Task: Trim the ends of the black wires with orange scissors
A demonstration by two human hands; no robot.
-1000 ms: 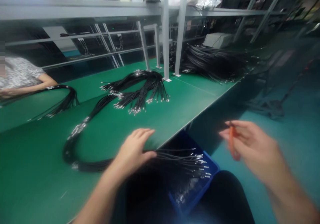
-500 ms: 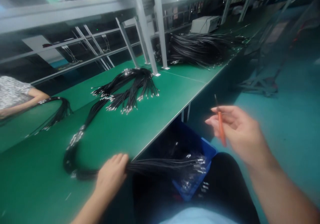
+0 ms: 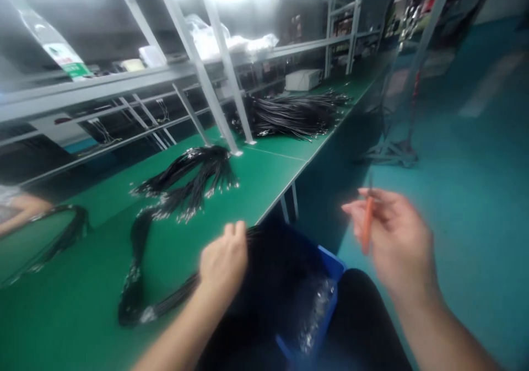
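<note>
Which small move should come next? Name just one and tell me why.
Probably bring the orange-handled tool over toward the black cable bundle: the left hand is closed around the bundle, while the right hand holds the tool out to the side, apart from the cables.

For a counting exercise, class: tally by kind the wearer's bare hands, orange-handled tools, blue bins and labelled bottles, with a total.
Left hand and right hand: 2
Orange-handled tool: 1
Blue bin: 1
Labelled bottle: 1
Total: 5
</note>
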